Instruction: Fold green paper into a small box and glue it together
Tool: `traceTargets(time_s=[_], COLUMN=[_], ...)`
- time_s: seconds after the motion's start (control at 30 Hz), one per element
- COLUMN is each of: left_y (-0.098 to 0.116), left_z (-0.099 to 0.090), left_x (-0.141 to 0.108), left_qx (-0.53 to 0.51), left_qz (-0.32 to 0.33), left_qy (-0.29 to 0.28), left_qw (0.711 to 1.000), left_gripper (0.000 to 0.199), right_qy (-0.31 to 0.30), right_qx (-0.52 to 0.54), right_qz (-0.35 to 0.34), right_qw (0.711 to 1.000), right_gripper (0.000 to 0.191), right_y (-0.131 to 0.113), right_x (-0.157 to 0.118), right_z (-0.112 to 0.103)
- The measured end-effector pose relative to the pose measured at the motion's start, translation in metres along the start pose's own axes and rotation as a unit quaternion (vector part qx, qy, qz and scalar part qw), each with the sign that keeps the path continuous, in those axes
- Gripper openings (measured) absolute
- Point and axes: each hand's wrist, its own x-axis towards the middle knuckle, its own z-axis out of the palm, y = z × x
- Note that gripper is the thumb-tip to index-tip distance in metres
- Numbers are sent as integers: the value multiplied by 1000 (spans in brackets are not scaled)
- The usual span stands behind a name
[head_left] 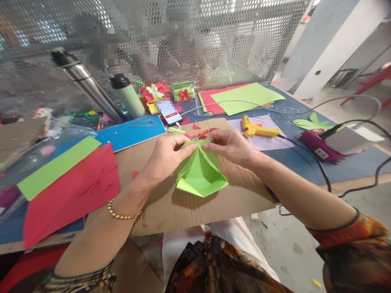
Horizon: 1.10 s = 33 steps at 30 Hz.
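Observation:
A folded piece of green paper [203, 173] is pinched at its far end between both hands, above a brown cardboard sheet [171, 215]. Its near end spreads into an open, pocket-like shape facing me. My left hand [169, 156] grips the left side of the narrow end with thumb and fingers. On the other side, my right hand [230, 146] pinches the same end. The two thumbs are close together along the crease. Just beyond the fingers lie red-handled scissors [207, 132], partly hidden by the hands.
To the right, a yellow glue gun [258, 128] rests on pale paper, near a purple power strip [319, 144] with cords. Red card [76, 195] and a blue board [131, 132] lie left. Behind stand a steel flask [88, 87], a green bottle [130, 97] and a phone [169, 112].

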Motion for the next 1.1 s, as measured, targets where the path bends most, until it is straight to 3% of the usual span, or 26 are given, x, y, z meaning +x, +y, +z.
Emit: traceTargets(time_s=[0.57, 0.87, 1.0, 1.1], left_y=[-6, 3, 4, 3], left_z=[6, -2, -7, -8], left_x=[1, 0, 2, 3], left_qx=[-75, 20, 6, -3], left_qz=[-57, 11, 3, -3], left_qy=[-42, -3, -9, -9], left_qw=[995, 1000, 1000, 1000], left_gripper=[25, 20, 19, 19], right_qy=[-1, -6, 15, -21], right_qx=[-15, 20, 27, 10], right_qz=[-33, -12, 20, 13], right_qw=[999, 1000, 999, 1000], right_gripper=[50, 61, 67, 66], right_y=[1, -4, -10, -11], right_x=[-1, -3, -4, -3], right_z=[4, 1, -4, -5])
